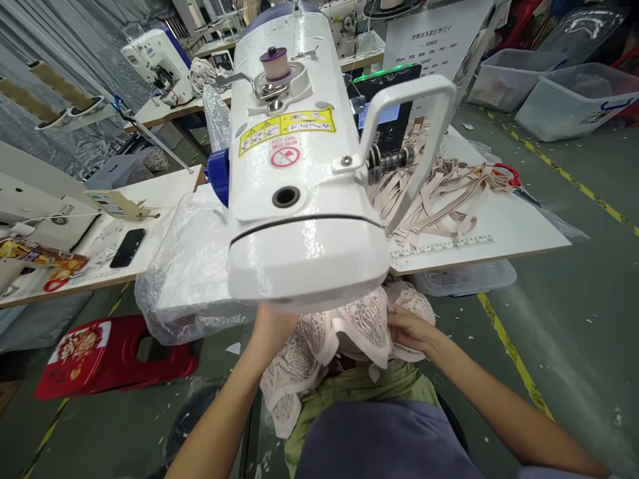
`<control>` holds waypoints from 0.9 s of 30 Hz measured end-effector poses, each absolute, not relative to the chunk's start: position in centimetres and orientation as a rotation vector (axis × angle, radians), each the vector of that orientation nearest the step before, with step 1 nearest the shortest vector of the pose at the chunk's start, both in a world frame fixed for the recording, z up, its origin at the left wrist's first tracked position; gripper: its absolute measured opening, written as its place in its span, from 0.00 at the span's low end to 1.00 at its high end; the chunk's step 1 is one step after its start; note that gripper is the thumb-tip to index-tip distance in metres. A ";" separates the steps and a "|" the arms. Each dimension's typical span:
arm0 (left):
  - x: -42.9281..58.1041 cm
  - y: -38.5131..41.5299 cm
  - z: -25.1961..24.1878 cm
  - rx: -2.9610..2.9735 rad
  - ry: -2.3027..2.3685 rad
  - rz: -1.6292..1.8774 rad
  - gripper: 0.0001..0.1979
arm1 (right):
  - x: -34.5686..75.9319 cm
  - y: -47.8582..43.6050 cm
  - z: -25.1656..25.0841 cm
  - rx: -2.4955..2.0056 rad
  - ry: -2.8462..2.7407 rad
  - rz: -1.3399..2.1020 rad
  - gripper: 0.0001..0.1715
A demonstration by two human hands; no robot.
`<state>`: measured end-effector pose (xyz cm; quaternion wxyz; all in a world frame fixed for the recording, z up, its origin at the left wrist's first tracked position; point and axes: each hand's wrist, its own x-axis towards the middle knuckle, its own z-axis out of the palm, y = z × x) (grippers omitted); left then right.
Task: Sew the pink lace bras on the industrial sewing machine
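A pale pink lace bra hangs from under the sewing machine's head down over my lap, its scalloped edges towards me. My right hand is closed on the lace at its right side, with the fingertips partly behind the fabric. At the left side of the lace is my left hand; its fingers are hidden by the machine head. The needle area lies out of sight below the white head.
Beige elastic straps lie heaped on the table's right side, beside red-handled scissors and a printed ruler. Clear plastic drapes over the left edge. A red stool is on the floor; a black phone rests on the neighbouring table.
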<state>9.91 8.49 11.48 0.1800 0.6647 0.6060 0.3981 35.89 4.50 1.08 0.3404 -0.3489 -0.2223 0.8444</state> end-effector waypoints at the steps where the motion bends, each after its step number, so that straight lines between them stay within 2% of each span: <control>1: 10.1 8.6 11.4 1.863 1.695 1.122 0.19 | 36.1 4.5 1.1 -0.946 -0.536 2.174 0.41; 6: 10.7 9.2 10.8 1.843 1.666 1.075 0.13 | 36.6 4.6 2.1 -1.068 -0.463 2.045 0.39; 10: 9.8 8.6 10.8 1.890 1.640 0.999 0.10 | 37.7 4.8 3.7 -1.098 -0.622 1.962 0.30; 14: 9.0 6.3 12.0 1.944 1.752 0.951 0.11 | 40.0 5.0 6.1 -1.212 -0.725 1.737 0.22; 17: 10.2 4.0 13.6 2.132 1.773 1.074 0.10 | 41.5 4.7 8.0 -1.200 -0.765 1.596 0.19; 20: 12.4 1.9 15.3 2.434 1.461 1.273 0.07 | 41.5 3.8 9.5 -1.125 -0.829 1.549 0.19; 24: 14.6 0.0 15.8 2.521 1.088 1.276 0.11 | 39.6 1.8 10.9 -0.850 -1.187 1.624 0.18; 27: 15.1 -1.2 13.7 2.532 0.891 1.028 0.22 | 38.1 0.0 11.4 -0.543 -1.359 1.747 0.21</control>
